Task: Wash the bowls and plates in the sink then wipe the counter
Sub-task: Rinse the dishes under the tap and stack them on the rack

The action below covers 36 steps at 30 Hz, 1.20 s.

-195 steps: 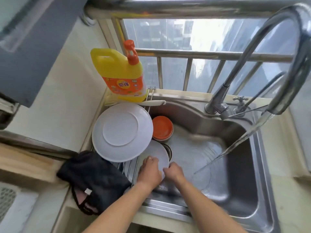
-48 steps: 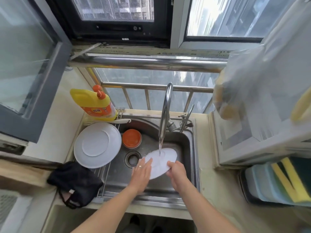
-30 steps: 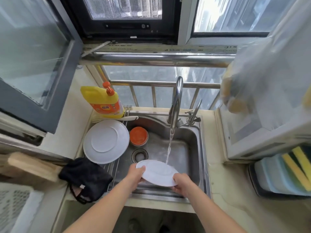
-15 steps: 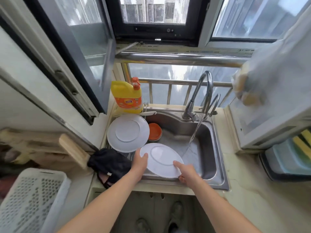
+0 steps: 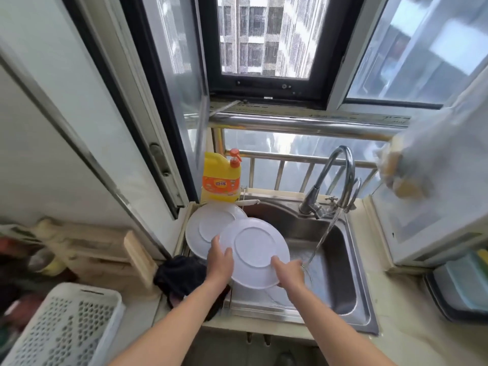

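A perforated white basket point(image 5: 60, 326) is sitting far left, with a black cloth point(image 5: 182, 276) crumpled beside the steel sink point(image 5: 340, 281). The left hand point(image 5: 220, 262) and right hand point(image 5: 289, 272) are gripping a round white plate point(image 5: 254, 252) by opposite rims above the sink's left side, partly hiding another plate point(image 5: 203, 228). Water is running from the curved faucet point(image 5: 340, 175).

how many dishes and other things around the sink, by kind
White plates: 2, held plate and racked plate
Detergent bottle: 1
Black cloth: 1
White perforated basket: 1
Faucet: 1
Total: 6
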Each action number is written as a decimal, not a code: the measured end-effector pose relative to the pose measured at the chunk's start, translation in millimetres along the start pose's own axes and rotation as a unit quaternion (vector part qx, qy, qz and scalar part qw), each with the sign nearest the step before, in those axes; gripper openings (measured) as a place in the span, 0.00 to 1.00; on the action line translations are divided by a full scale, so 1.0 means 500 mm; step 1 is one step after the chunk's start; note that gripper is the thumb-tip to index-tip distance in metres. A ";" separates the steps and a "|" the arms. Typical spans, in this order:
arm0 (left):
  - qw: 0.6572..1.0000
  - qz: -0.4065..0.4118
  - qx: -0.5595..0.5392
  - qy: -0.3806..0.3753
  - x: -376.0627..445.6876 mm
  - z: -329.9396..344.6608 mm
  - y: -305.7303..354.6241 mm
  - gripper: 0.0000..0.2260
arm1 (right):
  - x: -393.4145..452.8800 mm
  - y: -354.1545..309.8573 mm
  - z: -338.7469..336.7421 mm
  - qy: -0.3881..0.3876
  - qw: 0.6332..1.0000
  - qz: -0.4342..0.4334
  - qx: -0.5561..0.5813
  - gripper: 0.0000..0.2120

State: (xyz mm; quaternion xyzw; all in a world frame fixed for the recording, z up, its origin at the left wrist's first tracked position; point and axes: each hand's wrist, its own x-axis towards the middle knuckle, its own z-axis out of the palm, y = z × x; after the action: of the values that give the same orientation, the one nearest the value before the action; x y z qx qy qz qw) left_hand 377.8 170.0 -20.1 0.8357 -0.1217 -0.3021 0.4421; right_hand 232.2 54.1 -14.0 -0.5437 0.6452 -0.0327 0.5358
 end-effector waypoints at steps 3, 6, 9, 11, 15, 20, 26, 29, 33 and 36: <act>0.997 -0.031 0.052 0.042 0.043 -0.044 -0.014 0.29 | 0.014 -0.038 0.069 -0.041 0.999 -0.022 -0.006 0.35; 0.991 -0.044 0.117 0.045 0.089 -0.076 -0.031 0.40 | 0.083 -0.041 0.152 -0.070 0.996 -0.046 -0.020 0.37; 0.979 -0.015 0.200 0.025 0.137 -0.095 -0.054 0.48 | 0.060 -0.095 0.184 -0.078 0.994 -0.064 -0.037 0.34; 0.969 0.005 0.245 -0.003 0.156 -0.102 -0.056 0.48 | 0.051 -0.121 0.195 -0.085 0.992 -0.075 -0.057 0.28; 0.926 0.047 0.364 -0.091 0.170 -0.084 -0.052 0.40 | 0.067 -0.144 0.207 -0.075 0.987 -0.080 -0.119 0.25; 0.904 0.023 0.419 -0.077 0.159 -0.049 -0.039 0.37 | 0.082 -0.123 0.185 -0.098 0.977 -0.110 -0.156 0.14; 0.921 0.135 0.364 0.025 0.118 0.030 0.027 0.26 | 0.137 -0.056 0.108 -0.094 0.985 -0.079 -0.120 0.08; 0.912 0.260 0.317 -0.014 0.091 0.096 0.049 0.18 | 0.218 0.019 0.067 -0.101 0.986 -0.063 -0.116 0.11; 0.916 0.243 0.303 -0.101 0.075 0.186 0.029 0.13 | 0.308 0.124 0.004 -0.111 0.989 -0.024 -0.095 0.11; 0.931 0.147 0.302 -0.142 0.098 0.239 0.004 0.13 | 0.341 0.139 -0.040 -0.109 0.985 -0.024 -0.135 0.10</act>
State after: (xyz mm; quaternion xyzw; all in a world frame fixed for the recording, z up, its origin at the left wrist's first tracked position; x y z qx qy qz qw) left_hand 343.6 66.2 -88.9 0.8509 -0.3901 -0.2982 0.1868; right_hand 199.3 -54.1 -160.8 -0.6263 0.5684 0.1013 0.5238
